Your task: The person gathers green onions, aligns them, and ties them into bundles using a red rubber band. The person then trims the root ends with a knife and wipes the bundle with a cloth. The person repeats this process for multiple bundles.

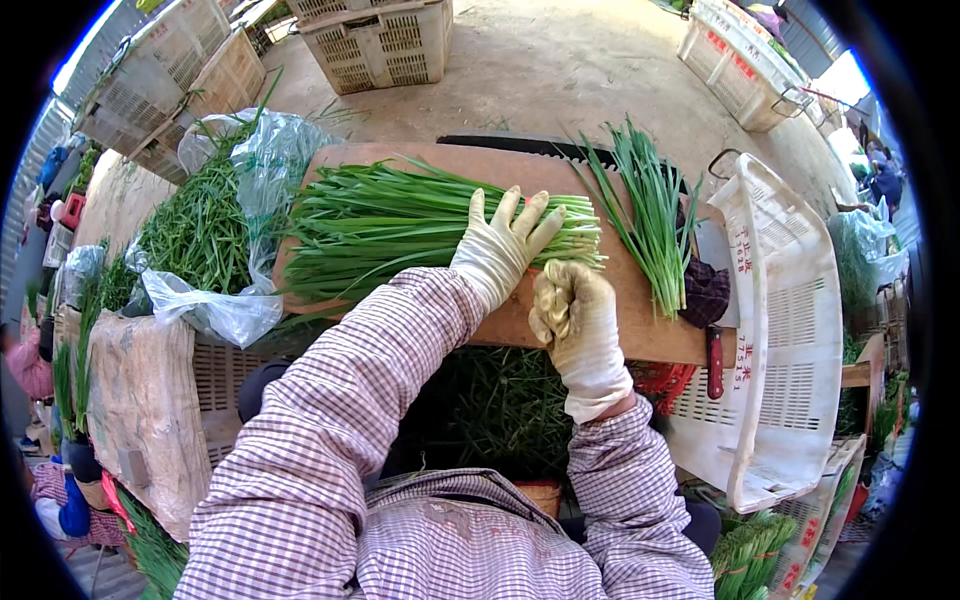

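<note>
While the left hand (503,245) lies flat with fingers spread across a thick bundle of green chives (400,225), the right hand (572,305) sits just beside it near the front edge of the wooden worktop (520,170), its grip clenched into a fist; whether it holds anything I cannot tell. Both hands wear pale, wrinkled rubber gloves below checked sleeves. The chives lie lengthwise across the board, pale cut ends toward the right and leafy tips toward the left. A smaller, looser bunch of chives (645,215) rests apart at the right end of the board. At the left, a crumpled clear plastic bag (235,200) spills more greens. A white slatted plastic crate (790,320) stands on edge at the right, touching the worktop's corner, with a red-handled knife (714,360) beside it. More greens fill a dark container (500,405) under the front edge. Beyond the far edge, bare concrete floor (560,70) stretches to stacked lattice crates (380,40).
</note>
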Demonstrator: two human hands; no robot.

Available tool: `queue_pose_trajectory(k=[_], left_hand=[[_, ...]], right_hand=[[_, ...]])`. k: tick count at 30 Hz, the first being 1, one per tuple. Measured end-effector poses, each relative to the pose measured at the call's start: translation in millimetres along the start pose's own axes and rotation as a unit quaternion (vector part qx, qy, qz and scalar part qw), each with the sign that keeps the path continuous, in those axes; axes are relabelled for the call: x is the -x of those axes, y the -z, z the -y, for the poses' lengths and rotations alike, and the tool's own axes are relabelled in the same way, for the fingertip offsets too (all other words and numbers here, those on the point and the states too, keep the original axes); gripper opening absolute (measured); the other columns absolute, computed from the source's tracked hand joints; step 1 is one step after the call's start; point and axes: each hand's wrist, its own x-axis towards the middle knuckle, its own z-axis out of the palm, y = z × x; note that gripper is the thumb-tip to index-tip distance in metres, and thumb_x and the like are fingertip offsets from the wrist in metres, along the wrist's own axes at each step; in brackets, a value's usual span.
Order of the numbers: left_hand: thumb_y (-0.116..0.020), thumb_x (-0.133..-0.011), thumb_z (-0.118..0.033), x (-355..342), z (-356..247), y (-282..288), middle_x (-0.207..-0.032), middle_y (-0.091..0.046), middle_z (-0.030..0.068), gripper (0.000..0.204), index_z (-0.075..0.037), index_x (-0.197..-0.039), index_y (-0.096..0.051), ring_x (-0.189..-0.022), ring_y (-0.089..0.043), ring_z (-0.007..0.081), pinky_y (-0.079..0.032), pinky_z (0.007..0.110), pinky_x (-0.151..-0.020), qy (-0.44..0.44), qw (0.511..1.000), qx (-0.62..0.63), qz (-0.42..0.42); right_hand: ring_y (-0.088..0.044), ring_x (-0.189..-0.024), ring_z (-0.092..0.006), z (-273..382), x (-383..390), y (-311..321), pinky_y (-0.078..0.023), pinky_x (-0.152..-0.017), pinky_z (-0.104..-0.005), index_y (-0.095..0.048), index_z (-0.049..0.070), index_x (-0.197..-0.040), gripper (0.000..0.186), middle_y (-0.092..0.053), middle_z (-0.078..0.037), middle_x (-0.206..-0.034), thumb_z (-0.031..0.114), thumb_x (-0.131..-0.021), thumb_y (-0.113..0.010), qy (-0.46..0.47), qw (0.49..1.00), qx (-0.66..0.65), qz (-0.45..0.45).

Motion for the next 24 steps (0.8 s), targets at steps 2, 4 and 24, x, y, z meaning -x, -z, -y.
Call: queue_pose_trajectory(k=[2,4,24], left_hand=[[-0.07,-0.069,-0.046,2.6,2.3,22.3,-0.149,-0.02,0.0123,0.1,-0.014,-0.145,-0.015,-0.134,-0.024,0.0325,-0.021,0.058,-0.104,-0.017,0.998,0.005,0.056],[-0.074,-0.062,-0.051,-3.8,8.7,45.5,-0.149,-0.018,0.0146,0.113,-0.012,-0.146,-0.01,-0.137,-0.02,0.0341,-0.013,0.057,-0.108,-0.055,0.989,0.056,0.122],[-0.08,-0.053,-0.032,10.0,1.2,28.9,-0.129,-0.044,0.0165,0.109,-0.011,-0.142,-0.021,-0.117,-0.044,0.0288,-0.033,0.047,-0.097,-0.004,0.99,0.142,-0.017]], right_hand=[[-0.038,-0.042,-0.0099,-20.4,-0.6,30.6,-0.034,-0.039,-0.0242,-0.049,0.008,-0.07,0.021,-0.045,0.0,-0.058,0.019,-0.087,-0.046,-0.007,0.999,-0.03,0.035],[-0.044,-0.041,-0.0128,-37.4,10.7,43.0,-0.037,-0.035,-0.0249,-0.051,0.004,-0.068,0.019,-0.05,-0.005,-0.056,0.016,-0.082,-0.054,-0.02,0.997,0.041,-0.061],[-0.06,-0.088,-0.0374,12.3,54.6,24.5,-0.048,-0.079,-0.0436,-0.063,0.005,-0.084,0.029,-0.063,-0.017,-0.088,0.033,-0.084,-0.057,0.14,0.76,0.625,0.112]])
